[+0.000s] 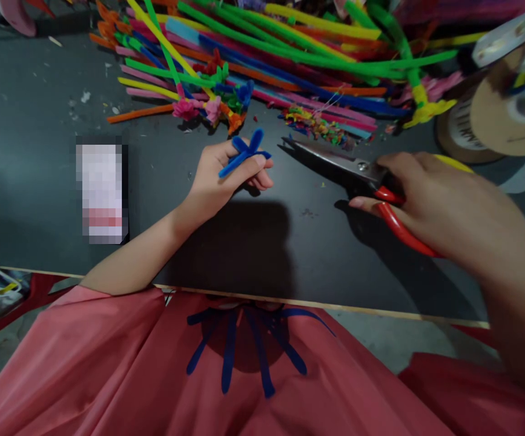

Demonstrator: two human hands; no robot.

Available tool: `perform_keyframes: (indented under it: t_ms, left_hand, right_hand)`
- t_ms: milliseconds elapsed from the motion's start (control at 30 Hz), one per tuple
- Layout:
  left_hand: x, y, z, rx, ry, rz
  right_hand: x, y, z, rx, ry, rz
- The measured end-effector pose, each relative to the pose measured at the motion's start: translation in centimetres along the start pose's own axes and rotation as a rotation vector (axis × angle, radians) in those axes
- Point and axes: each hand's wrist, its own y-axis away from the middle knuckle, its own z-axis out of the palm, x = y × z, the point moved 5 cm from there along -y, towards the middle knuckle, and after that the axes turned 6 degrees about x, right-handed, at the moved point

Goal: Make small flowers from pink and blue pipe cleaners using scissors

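My left hand [226, 172] pinches a small blue pipe-cleaner shape [244, 152] with several short arms, held just above the dark table. In my right hand [439, 200] are scissors [335, 162] with red handles. Their blades point left toward the blue shape and look nearly closed, a short gap away from it. Several blue pipe-cleaner pieces [228, 351] lie spread across the red cloth on my lap.
Long coloured pipe cleaners [289, 54] heap along the table's back, with small trimmings [319, 124] before them. A blurred-out phone-like object [102, 194] lies left. A cardboard spool [493, 115] stands at right. The table edge [335, 306] runs close to my lap.
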Motion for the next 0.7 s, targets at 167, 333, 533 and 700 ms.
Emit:
perform_keyframes:
  t_ms: [167, 333, 533, 700]
  left_hand:
    - [0.0, 0.0, -0.1, 0.001, -0.027, 0.011]
    - [0.2, 0.0, -0.2, 0.003, -0.105, 0.028]
    - [0.5, 0.0, -0.1, -0.015, -0.140, 0.032]
    - [0.5, 0.0, -0.1, -0.032, -0.112, 0.019]
  right_hand:
    - [0.1, 0.0, 0.1, -0.034, -0.062, 0.033]
    - [0.0, 0.2, -0.3, 0.041, -0.378, -0.032]
    - [-0.7, 0.4, -0.4, 0.019, -0.509, -0.137]
    - [-0.7, 0.3, -0.3, 0.021, -0.522, -0.147]
